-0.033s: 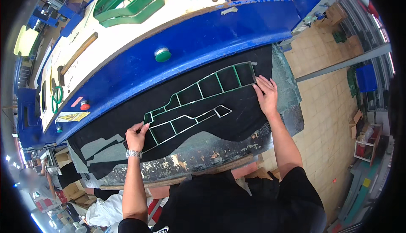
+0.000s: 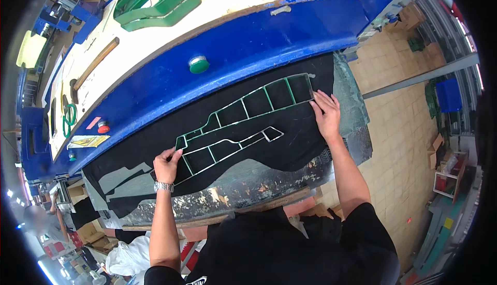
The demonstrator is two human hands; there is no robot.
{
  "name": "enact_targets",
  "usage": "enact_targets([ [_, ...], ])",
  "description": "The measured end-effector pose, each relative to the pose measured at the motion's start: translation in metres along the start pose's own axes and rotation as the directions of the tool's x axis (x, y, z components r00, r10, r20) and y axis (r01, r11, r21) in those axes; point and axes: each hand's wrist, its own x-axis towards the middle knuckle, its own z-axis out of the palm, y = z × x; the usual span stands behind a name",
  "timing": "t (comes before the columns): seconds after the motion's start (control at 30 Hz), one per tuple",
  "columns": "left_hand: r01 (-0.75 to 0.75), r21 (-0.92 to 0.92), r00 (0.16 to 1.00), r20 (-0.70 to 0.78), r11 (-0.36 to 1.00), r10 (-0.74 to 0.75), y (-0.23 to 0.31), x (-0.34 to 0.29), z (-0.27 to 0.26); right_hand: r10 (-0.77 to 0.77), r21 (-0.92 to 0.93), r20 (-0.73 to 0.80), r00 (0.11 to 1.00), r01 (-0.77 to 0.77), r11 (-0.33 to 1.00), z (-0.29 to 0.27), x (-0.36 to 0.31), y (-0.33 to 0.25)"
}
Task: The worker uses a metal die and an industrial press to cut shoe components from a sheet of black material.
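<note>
A long green-edged cutting die (image 2: 246, 107), a thin metal frame with cross bars, lies on black sheet material (image 2: 290, 153). My left hand (image 2: 165, 167) grips its narrow left end, thumb and fingers closed. At the wide right end, my right hand (image 2: 327, 115) holds the die's edge between thumb and fingers. A second, smaller frame-shaped cutting die (image 2: 224, 151) lies just nearer to me, its left end close to my left hand. Cut-out gaps in the black sheet show the grey-green surface (image 2: 243, 174) below.
A blue press beam (image 2: 243, 47) with a green button (image 2: 199, 64) and a red button (image 2: 103, 128) spans behind the sheet. On the pale top sit a hammer (image 2: 96, 63) and a larger green die (image 2: 158, 16). Another person (image 2: 44, 223) is at far left.
</note>
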Motion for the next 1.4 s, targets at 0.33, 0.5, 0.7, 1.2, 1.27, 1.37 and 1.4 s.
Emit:
enact_targets([
  [0.33,0.010,0.062,1.000,0.005,0.998,-0.010,-0.004,0.003,-0.001,0.028,0.004,-0.059,0.998,-0.027,1.000,0.011,0.006,-0.001],
  [0.5,-0.067,0.138,0.996,0.060,0.988,0.059,0.000,-0.001,-0.007,-0.024,-0.004,-0.051,0.998,0.024,1.000,0.011,0.001,0.006],
  [0.7,-0.017,0.099,0.999,0.036,0.995,0.014,0.011,0.004,-0.008,-0.038,-0.022,-0.056,0.998,0.037,0.999,0.003,0.011,0.003],
  [1.2,-0.025,0.078,0.998,0.060,0.997,0.020,0.004,0.009,-0.016,-0.058,-0.036,-0.051,0.997,0.056,0.998,0.006,0.023,-0.007],
  [1.27,-0.050,0.098,0.997,0.060,0.994,0.044,0.002,0.010,-0.016,-0.065,-0.067,-0.061,0.996,0.061,0.996,0.001,0.020,-0.010],
  [1.37,-0.093,0.126,0.993,0.083,0.988,0.083,-0.004,0.011,-0.017,-0.115,-0.030,-0.104,0.988,0.112,0.993,0.005,0.023,-0.008],
  [1.4,-0.046,0.123,0.993,0.109,0.991,0.033,0.003,0.009,-0.021,-0.122,-0.041,-0.090,0.988,0.118,0.992,0.009,0.023,-0.011],
])
